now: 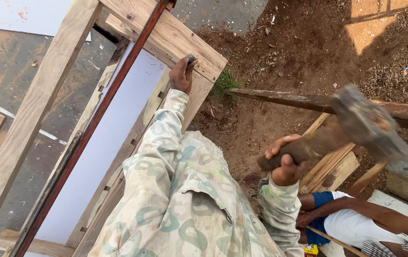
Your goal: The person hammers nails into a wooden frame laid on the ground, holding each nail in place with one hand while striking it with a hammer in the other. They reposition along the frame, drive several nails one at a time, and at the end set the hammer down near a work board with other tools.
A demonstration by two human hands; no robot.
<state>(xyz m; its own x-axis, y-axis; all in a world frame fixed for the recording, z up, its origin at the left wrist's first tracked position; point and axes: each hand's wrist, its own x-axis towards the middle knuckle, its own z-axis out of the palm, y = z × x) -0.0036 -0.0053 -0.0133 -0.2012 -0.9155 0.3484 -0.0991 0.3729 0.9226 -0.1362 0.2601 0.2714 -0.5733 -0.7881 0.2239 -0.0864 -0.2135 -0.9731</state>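
Note:
My left hand (182,74) reaches far out and pinches a small metal nail or punch (191,57) upright against the corner of a light wooden frame (168,35). My right hand (285,162) grips the wooden handle of a heavy hammer (363,121), raised and blurred to the right, well apart from the frame. Both my sleeves are pale cloth with a green ring pattern.
A rusty red metal bar (118,81) runs diagonally across the frame. Below it lies a white board (113,138). Reddish dirt and wood chips (308,47) cover the ground. Another person in white top and blue shorts (356,221) sits at lower right beside wooden slats (332,166).

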